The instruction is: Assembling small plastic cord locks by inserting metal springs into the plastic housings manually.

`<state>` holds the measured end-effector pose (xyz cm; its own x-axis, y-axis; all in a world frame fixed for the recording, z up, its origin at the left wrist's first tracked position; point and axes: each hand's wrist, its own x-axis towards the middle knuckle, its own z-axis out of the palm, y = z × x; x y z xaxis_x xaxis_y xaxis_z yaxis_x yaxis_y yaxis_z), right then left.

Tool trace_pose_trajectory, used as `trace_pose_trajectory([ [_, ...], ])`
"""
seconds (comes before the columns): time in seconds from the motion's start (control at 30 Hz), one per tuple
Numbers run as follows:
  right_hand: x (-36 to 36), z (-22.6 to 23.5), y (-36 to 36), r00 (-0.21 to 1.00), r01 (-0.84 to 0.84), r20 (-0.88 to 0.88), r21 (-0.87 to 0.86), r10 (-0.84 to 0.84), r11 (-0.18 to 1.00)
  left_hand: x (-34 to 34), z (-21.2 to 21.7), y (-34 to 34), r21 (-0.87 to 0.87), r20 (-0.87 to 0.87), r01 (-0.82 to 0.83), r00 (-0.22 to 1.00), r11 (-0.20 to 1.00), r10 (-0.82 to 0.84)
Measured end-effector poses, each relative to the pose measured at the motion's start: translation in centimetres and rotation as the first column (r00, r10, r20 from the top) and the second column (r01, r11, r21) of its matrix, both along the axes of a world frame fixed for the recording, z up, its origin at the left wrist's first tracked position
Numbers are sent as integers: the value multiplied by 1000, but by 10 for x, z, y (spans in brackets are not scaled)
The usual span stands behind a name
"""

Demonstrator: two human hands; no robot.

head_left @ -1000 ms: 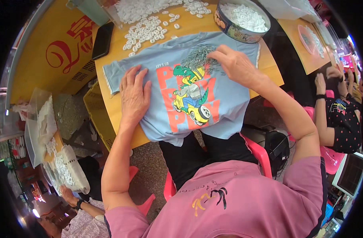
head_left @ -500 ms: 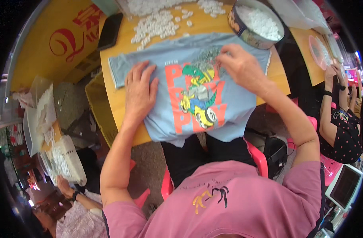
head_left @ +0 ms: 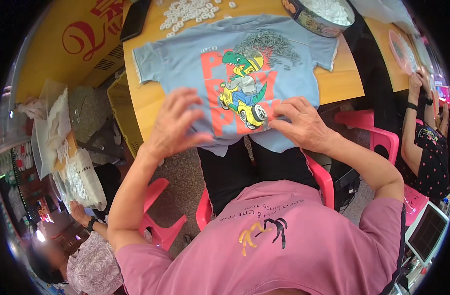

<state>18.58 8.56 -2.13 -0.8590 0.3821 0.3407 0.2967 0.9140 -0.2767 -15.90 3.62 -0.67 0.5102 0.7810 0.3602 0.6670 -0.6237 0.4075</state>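
A light blue T-shirt (head_left: 185, 59) with a printed dinosaur on a scooter lies spread on the yellow table in front of me. On its upper right part rests a heap of small grey, screw-like pieces (head_left: 271, 46). My left hand (head_left: 173, 123) is at the shirt's lower left, its fingers spread and blurred by motion, holding nothing visible. Over the lower right of the print, my right hand (head_left: 303, 123) has its fingers curled in with the thumb close to the forefinger. What sits between those fingertips, if anything, is too small to make out.
White oval plastic pieces (head_left: 188, 14) are scattered beyond the shirt. A round tin (head_left: 318, 24) of white pieces stands at the far right, a black phone (head_left: 136, 19) at the far left. Pink plastic chairs (head_left: 367, 125) surround me. People work on both sides.
My right hand has come from the grey heap down toward me, over the shirt's lower print. My left hand has lifted from the shirt and moved nearer. The whole heap is now uncovered.
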Motion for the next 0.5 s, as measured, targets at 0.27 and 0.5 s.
trace_pose_trajectory([
  [0.27,3,6,13,989,-39,-146,-205,9,978,-2,9,-29,-172,-49,108,992,979,-118],
  [0.5,1,32,59,931,-11,-193,-863,-310,506,-10,57,6,-378,135,-143,969,915,207],
])
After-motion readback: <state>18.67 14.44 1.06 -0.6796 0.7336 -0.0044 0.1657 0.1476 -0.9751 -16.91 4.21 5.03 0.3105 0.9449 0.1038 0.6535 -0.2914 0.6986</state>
